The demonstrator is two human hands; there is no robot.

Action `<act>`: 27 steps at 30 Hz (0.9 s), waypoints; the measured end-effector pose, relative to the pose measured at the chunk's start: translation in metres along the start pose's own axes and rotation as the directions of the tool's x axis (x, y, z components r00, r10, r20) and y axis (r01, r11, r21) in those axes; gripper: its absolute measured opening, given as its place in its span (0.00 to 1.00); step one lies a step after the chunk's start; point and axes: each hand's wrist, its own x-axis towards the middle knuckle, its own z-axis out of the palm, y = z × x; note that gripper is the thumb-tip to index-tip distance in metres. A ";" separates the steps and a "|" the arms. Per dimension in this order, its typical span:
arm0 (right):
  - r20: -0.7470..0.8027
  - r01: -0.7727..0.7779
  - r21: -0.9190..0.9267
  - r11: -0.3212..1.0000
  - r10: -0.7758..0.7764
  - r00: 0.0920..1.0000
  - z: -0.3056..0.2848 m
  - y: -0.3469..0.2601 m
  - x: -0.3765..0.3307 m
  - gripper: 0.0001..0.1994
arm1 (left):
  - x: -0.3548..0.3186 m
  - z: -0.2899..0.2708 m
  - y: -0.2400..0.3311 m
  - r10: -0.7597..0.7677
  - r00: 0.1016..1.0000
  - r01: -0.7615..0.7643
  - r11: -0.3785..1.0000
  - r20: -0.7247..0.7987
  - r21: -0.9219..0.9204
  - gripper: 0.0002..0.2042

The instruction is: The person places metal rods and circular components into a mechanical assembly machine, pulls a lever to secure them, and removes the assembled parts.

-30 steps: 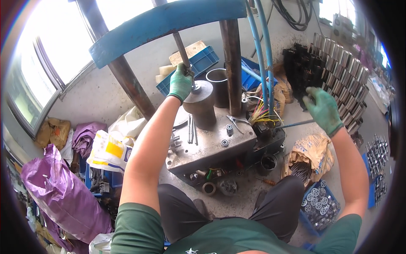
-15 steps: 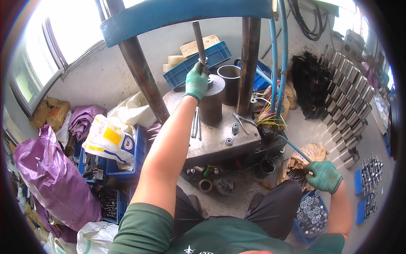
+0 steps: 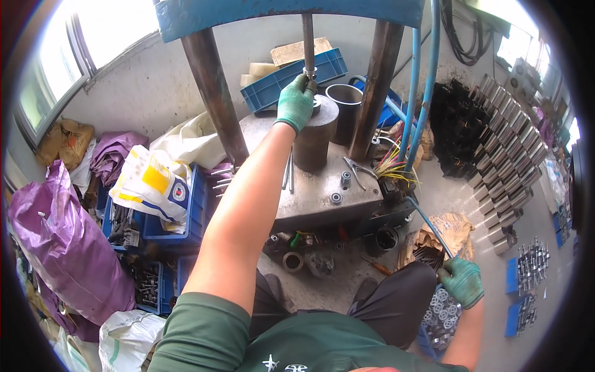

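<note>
Gripping an upright metal rod (image 3: 308, 40) in the gloved left hand (image 3: 295, 102), with thumb and fingers closed around the lower part, just under a ring-shaped fitting (image 3: 310, 72). Standing above the top of a thick metal cylinder (image 3: 315, 142), toward the back of a heavy metal table (image 3: 310, 208); impossible to tell how the bottom end meets the cylinder, being hidden behind the glove. Reaching up past the lower edge of a blue beam (image 3: 291, 15) in the view, between two dark posts (image 3: 379, 87).

Clasping the free end of a thin blue lever (image 3: 429, 223) in the gloved right hand (image 3: 460, 280), low and well apart from the left, with fingers curled around it. Right beside that hand, a blue bin (image 3: 424, 342) full of small metal wheels (image 3: 441, 313); just above, an open paper sack (image 3: 458, 229).

On the table, right of the cylinder: pliers (image 3: 352, 166) and two small metal rings (image 3: 345, 178). To the left, near the forearm: a few thin bars (image 3: 291, 170). Behind the cylinder: a wide open pipe (image 3: 344, 118), and beyond, against the wall, a tilted blue crate (image 3: 273, 93).
</note>
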 end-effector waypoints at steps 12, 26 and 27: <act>0.060 0.064 0.050 0.997 -0.067 0.996 -0.031 -0.002 0.023 0.12 | 0.003 -0.002 -0.003 -0.040 0.998 0.043 0.998 0.045 -0.055 0.12; -0.127 0.095 0.205 0.974 -0.070 0.989 -0.038 0.021 0.043 0.12 | 0.002 -0.004 0.005 -0.104 0.992 0.109 0.992 0.064 -0.070 0.11; -0.297 0.178 0.169 0.969 -0.122 0.947 -0.042 0.023 0.062 0.11 | 0.000 -0.005 0.008 -0.098 0.993 0.101 0.994 0.067 -0.036 0.11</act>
